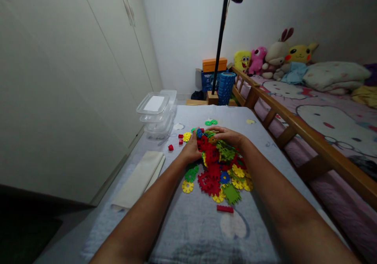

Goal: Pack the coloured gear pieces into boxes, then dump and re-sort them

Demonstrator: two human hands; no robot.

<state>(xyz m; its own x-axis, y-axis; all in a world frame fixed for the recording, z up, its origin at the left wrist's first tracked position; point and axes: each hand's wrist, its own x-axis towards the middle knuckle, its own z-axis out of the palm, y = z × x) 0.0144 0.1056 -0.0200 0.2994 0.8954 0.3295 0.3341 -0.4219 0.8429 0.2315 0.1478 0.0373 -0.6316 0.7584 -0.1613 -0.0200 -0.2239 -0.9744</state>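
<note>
A heap of plastic building pieces (212, 156) lies on the cloth-covered table, mixing red, yellow, green and blue. Cupped against the heap's left side is my left hand (191, 149), thumb and fingers apart. My right hand (228, 135) reaches over the far right part, its fingers stretched out and curving over green and yellow pieces. Its fingertips are partly hidden among them. Around the heap lie a yellow notched disc (187, 186), a green square piece (231, 193) and a red bar (225, 209). Small red pieces (171, 148) sit left of my left hand.
Stacked clear plastic boxes (156, 116) stand at the table's back left. A folded cream cloth (140, 179) lies along the left side. To the right runs a wooden bed rail (282, 128), with plush toys on the bed beyond. A black pole (220, 40) rises behind the table.
</note>
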